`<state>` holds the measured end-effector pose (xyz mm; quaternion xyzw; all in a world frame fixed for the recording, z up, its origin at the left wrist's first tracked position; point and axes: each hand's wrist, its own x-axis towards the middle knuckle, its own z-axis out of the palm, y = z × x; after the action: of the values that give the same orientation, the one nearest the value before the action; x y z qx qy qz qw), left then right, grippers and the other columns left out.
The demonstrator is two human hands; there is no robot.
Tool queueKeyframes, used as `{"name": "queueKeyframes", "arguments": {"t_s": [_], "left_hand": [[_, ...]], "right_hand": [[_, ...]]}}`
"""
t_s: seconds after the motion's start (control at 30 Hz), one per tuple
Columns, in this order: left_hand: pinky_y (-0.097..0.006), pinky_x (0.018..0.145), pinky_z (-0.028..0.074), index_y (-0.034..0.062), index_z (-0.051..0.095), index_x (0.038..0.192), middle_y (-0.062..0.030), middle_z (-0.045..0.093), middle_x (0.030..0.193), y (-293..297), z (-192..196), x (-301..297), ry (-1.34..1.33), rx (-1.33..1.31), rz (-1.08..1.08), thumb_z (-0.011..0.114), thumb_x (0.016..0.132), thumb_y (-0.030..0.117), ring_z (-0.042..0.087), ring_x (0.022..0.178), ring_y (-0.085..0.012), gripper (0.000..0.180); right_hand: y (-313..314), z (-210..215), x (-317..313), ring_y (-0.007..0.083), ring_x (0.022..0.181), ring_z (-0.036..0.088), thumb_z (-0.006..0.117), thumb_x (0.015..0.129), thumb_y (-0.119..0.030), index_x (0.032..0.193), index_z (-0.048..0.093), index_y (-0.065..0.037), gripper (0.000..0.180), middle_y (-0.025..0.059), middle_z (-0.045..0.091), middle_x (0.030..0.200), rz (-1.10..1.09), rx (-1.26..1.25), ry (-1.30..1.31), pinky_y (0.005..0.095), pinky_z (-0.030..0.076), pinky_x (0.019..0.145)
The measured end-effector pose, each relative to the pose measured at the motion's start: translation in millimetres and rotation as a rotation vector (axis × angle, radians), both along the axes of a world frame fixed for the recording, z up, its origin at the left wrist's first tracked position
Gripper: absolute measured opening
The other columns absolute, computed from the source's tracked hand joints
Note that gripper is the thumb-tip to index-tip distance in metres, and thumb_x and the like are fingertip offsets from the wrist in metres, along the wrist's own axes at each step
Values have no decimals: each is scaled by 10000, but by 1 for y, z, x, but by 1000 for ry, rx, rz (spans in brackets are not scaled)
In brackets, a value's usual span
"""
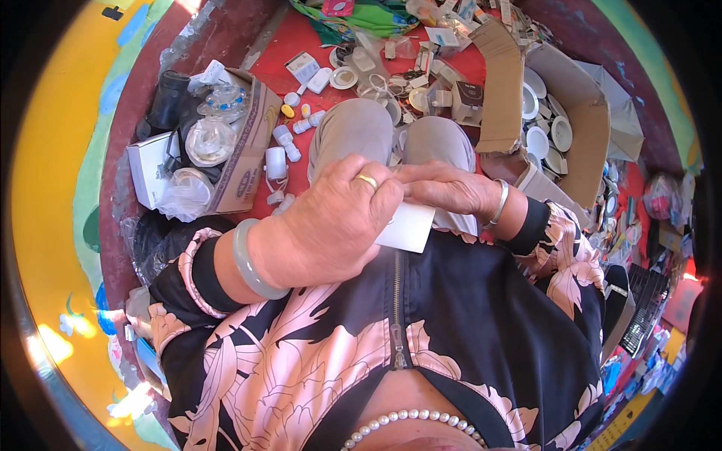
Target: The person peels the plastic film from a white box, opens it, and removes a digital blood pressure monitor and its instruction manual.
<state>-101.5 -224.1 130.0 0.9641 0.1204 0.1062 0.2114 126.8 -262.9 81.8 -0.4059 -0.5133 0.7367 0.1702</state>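
A small white box (406, 228) with a flat, plain face sits between my two hands, over my lap. My left hand (331, 218), with a gold ring and a pale bangle, is closed, its knuckles up and the fingers curled against the box's left side. Over the far end of the box lies my right hand (447, 186), its fingers bent and meeting those of the left. A silver bracelet circles that wrist. The box's far end and most of my fingertips are hidden.
At left stands a cardboard box (244, 161) of bagged round goods; at right, an open carton (590, 150) holds white discs. White bulbs (286, 140), a small white-and-grey box (302, 68) and cables crowd the red ground beyond my knees. A black keyboard (644, 308) leans far right.
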Motion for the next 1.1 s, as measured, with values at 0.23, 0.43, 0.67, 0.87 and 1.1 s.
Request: {"name": "queueKeyframes", "arguments": {"t_s": [0.23, 0.43, 0.67, 0.87, 1.1], "left_hand": [[-403, 848, 410, -61, 518, 1098, -174, 538, 1019, -12, -12, 30, 18, 74, 26, 695, 603, 120, 503, 947, -324, 556], [-375, 868, 382, 15, 549, 1047, -114, 563, 990, -28, -22, 75, 63, 250, 156, 777, 630, 464, 504, 974, -266, 654], [-368, 837, 411, 18, 554, 1002, -118, 553, 937, -20, -33, 81, 88, 425, 123, 772, 612, 505, 520, 927, -270, 661], [-401, 797, 446, -9, 525, 950, -152, 519, 887, 27, -22, 64, -99, 319, -62, 796, 582, 508, 520, 860, -327, 690], [-406, 792, 426, -6, 529, 979, -131, 499, 881, -28, -22, 54, 53, 340, 290, 795, 596, 484, 499, 862, -303, 676]], "right_hand": [[-10, -15, 24, 165, 1055, 559, 483, 1000, -311, 1292, 540, 3, 432, 114, 630, 1171, -64, 267, 33, 292, 426, 946], [-20, -43, 44, 127, 1023, 558, 495, 993, -288, 1267, 554, 18, 415, 76, 624, 1143, -296, 260, 134, 286, 452, 904], [-14, -44, 46, 116, 953, 575, 502, 982, -251, 1188, 594, 26, 357, 65, 636, 1082, -338, 203, 150, 263, 454, 861], [5, -46, 38, 120, 919, 573, 504, 977, -277, 1133, 617, 17, 352, 53, 649, 1028, -258, 332, 114, 280, 454, 835], [10, -38, 16, 140, 934, 582, 495, 969, -301, 1108, 626, 32, 384, 93, 667, 1022, -151, 235, 186, 296, 456, 851]]}}
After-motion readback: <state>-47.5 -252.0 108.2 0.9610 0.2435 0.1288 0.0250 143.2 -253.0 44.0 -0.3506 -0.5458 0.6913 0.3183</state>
